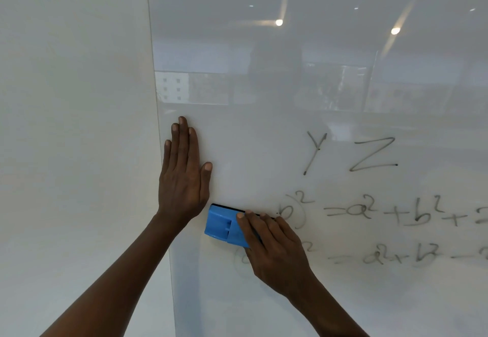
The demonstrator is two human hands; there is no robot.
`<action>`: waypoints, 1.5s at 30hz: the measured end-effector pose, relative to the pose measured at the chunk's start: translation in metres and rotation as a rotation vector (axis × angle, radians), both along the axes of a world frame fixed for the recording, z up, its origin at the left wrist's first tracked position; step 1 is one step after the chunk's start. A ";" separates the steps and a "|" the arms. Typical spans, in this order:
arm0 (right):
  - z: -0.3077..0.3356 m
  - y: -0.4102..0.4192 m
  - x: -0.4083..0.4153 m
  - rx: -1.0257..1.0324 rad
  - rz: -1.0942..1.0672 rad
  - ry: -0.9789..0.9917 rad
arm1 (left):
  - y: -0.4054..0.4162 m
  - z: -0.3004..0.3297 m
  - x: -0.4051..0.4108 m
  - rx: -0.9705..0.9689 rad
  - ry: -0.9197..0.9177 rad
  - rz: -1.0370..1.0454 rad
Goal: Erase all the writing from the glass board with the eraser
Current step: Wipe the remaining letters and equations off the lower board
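Note:
A white glass board (330, 94) fills the right two thirds of the head view. My right hand (274, 252) grips a blue eraser (221, 224) and presses it flat on the glass at the left end of the written lines. Grey marker writing stays to the right: the letters "Y Z" (351, 154), a formula line (396, 211) and a fainter formula line (390, 256) beneath it. A faint curved mark shows just below the eraser. My left hand (182, 175) lies flat on the glass near the board's left edge, fingers pointing up, just above the eraser.
A plain white wall (74, 125) lies left of the board's vertical edge (158, 115). The upper glass reflects ceiling lights and a room.

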State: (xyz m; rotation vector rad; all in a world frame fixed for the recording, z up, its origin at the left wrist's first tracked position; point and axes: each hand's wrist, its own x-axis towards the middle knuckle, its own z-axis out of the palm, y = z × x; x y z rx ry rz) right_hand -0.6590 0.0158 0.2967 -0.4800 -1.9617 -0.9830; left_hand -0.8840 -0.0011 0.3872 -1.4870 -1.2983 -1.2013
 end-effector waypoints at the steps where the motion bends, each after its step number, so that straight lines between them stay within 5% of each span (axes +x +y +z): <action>1: 0.005 0.001 0.002 0.020 -0.001 0.012 | 0.000 0.000 0.000 0.001 -0.001 0.002; 19: 0.129 0.018 0.081 0.007 -0.082 0.501 | -0.003 0.000 0.003 -0.004 -0.007 0.040; 35: 0.137 0.026 0.136 -0.186 -0.076 0.968 | -0.002 0.000 0.006 0.005 -0.028 0.053; 45: 0.134 0.030 0.111 -0.150 -0.054 1.011 | -0.005 0.000 0.010 0.010 -0.040 0.033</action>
